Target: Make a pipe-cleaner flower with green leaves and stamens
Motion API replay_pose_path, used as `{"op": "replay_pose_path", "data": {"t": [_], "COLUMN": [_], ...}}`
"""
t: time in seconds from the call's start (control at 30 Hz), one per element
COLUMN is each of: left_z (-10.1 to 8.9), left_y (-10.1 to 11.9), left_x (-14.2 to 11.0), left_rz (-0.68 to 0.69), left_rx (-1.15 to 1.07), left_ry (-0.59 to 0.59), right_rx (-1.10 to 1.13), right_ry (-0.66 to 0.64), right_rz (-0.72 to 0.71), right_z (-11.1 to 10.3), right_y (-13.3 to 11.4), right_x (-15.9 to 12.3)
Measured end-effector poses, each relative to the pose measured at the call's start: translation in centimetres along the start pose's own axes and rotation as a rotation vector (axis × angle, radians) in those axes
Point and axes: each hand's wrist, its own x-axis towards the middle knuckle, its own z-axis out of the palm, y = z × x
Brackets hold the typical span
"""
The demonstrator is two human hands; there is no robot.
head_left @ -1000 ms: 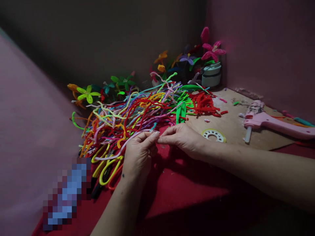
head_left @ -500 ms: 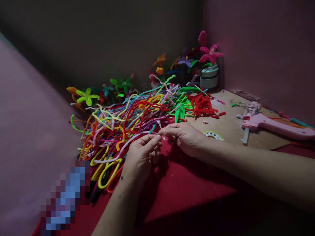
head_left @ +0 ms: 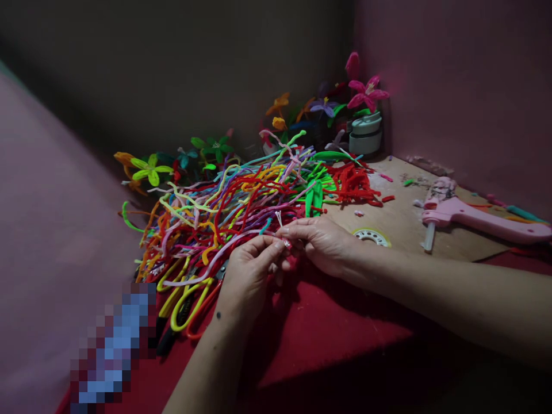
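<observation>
Between my fingertips is a small bundle of thin white strands with tiny tips, like flower stamens [head_left: 279, 219]; its middle is hidden by my fingers. My right hand [head_left: 323, 244] pinches the bundle from the right, thumb and forefinger together. Just below, my left hand [head_left: 252, 267] is closed, its thumb and forefinger pressed at the bundle's lower ends. Behind both hands spreads a heap of many-coloured pipe cleaners [head_left: 233, 198]. Yellow-handled scissors or pliers [head_left: 179, 319] lie left of my left wrist, partly under the heap.
A pink glue gun [head_left: 483, 221] rests on a brown board [head_left: 401, 215] at right. A roll of tape [head_left: 371, 236] lies behind my right forearm. Pipe-cleaner flowers [head_left: 368, 94] stand along the back, near a grey-green lidded container [head_left: 365, 135]. Red cloth [head_left: 328, 339] covers the front.
My left fingertips have moved slightly down and right, and the lower white ends show more between the hands. My right hand keeps its pinch. The view has shifted slightly.
</observation>
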Motion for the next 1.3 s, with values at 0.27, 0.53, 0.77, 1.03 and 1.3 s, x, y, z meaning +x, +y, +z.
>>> {"op": "replay_pose_path", "data": {"t": [0.27, 0.53, 0.77, 1.03, 1.3], "left_z": [0.0, -0.6, -0.8, -1.2, -1.5], "left_y": [-0.1, -0.1, 0.0, -0.2, -0.3], "left_x": [0.0, 0.3, 0.8, 1.1, 1.1], "left_rz": [-0.024, -0.008, -0.011, -0.018, 0.011], "left_rx": [-0.042, -0.054, -0.270, -0.374, -0.415], "left_ry": [-0.043, -0.013, -0.108, -0.009, 0.047], "right_rx": [0.056, 0.016, -0.112, -0.147, -0.097], "right_ry": [-0.052, -0.021, -0.126, -0.209, -0.214], "right_rz": [0.050, 0.012, 0.099, 0.163, 0.202], "right_z": [0.0, -0.1, 0.2, 0.2, 0.2], "right_y": [0.1, 0.0, -0.4, -0.4, -0.3], "right_x": [0.1, 0.2, -0.6, -0.7, -0.5]}}
